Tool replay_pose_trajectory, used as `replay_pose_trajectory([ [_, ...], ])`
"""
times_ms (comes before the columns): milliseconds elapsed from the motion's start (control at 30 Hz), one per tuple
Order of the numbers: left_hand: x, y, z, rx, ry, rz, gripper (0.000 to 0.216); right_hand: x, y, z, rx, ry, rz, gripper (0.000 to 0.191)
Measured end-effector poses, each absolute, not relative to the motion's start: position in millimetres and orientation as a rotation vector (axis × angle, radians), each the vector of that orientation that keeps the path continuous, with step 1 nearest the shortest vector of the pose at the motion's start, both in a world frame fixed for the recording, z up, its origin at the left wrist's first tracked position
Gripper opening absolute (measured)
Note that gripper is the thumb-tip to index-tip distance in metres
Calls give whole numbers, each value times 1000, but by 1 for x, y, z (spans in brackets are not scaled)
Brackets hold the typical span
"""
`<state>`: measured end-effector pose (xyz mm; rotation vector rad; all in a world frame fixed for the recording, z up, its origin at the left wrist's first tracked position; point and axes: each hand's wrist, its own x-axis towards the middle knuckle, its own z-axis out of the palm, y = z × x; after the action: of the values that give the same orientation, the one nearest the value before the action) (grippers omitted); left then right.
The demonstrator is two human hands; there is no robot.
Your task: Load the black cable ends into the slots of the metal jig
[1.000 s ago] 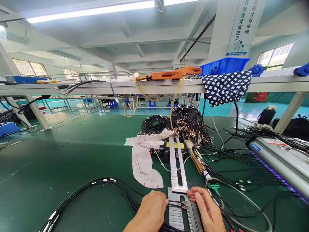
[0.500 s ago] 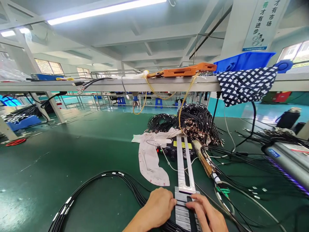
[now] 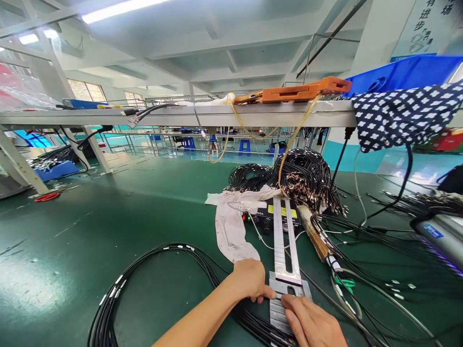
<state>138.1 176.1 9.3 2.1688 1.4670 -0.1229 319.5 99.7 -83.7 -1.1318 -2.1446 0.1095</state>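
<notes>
A slotted metal fixture [image 3: 279,315] with grooved blocks lies before me, its long arm [image 3: 280,250] pointing away. Across its grooved part runs a short stretch of thin black cable [image 3: 278,297]. From the left, my left hand [image 3: 251,281] pinches it, thumb and fingers closed at the fixture's edge. My right hand [image 3: 313,320] presses its closed fingertips on the cable's other side and covers the near right part of the fixture. A looped bundle of black cables [image 3: 125,274] with white labels curves round on the left and passes under my left wrist toward the fixture.
Beyond the fixture sit a black control box [image 3: 265,222], a whitish cloth [image 3: 227,226] and heaped black cables [image 3: 307,176]. A wooden-handled tool [image 3: 314,236] and loose cables lie to the right, near a grey lamp unit [image 3: 439,236]. A shelf [image 3: 162,115] spans the table.
My hands have come closer together over the fixture, and a cable now shows between their fingertips. My right fingers have closed up from a spread pose. The view has shifted slightly left.
</notes>
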Motion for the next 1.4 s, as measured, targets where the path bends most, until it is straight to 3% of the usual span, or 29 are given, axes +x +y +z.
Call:
replay_pose_trajectory([
  [167,132,153,14,2305,1614,46,33,324,96,-92,-1242,-1869,428,31],
  [300,117,122,15,2373,1472,252,8,321,95,-88,-1315,-1597,727,42],
  [467,107,110,9,2153,1247,304,15,317,101,-75,-1286,-1240,895,62],
  [667,115,120,-8,2059,1307,462,13,322,107,-79,-1104,-946,1059,57],
  [967,121,124,-26,2204,1268,576,13,321,107,-76,-1065,-897,1054,52],
  [1167,130,123,-23,2495,1362,161,30,322,110,-82,-1080,-921,1040,49],
  [1400,137,127,-21,2665,1411,-32,27,323,107,-80,-1216,-1052,769,44],
])
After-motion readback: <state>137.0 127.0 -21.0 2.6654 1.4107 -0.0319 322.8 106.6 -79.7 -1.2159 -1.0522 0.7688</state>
